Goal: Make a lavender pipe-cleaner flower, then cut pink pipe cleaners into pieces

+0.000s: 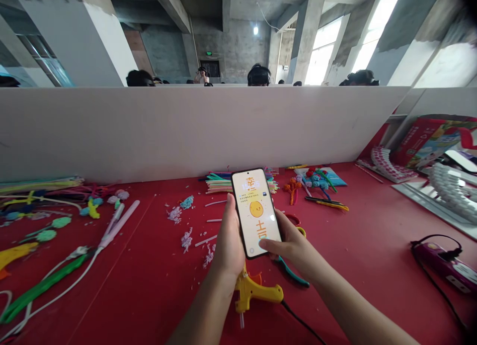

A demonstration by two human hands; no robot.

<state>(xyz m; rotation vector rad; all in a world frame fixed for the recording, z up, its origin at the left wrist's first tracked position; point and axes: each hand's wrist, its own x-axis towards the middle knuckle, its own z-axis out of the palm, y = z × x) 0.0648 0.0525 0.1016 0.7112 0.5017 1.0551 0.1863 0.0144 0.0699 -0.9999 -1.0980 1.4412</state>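
A smartphone [257,213] with a lit cream-coloured screen is held upright in front of me, above the red table. My left hand [229,238] grips its left edge, the thumb along the side. Around the lower right edge is my right hand [288,240], its thumb lying on the bottom of the screen. Below the phone lies a yellow glue gun [257,291] with a clear stick poking out of it and a black cord. Teal-handled pliers or scissors [292,273] are partly hidden beside my right hand.
Fuzzy craft stems [218,182] are bundled by the white partition [186,131]. Purple fluff scraps [186,239] lie left of the phone. A pink curling-iron-like tool [119,224] with a white cord lies left; a purple power strip [447,265] lies right. People's heads [259,75] show beyond.
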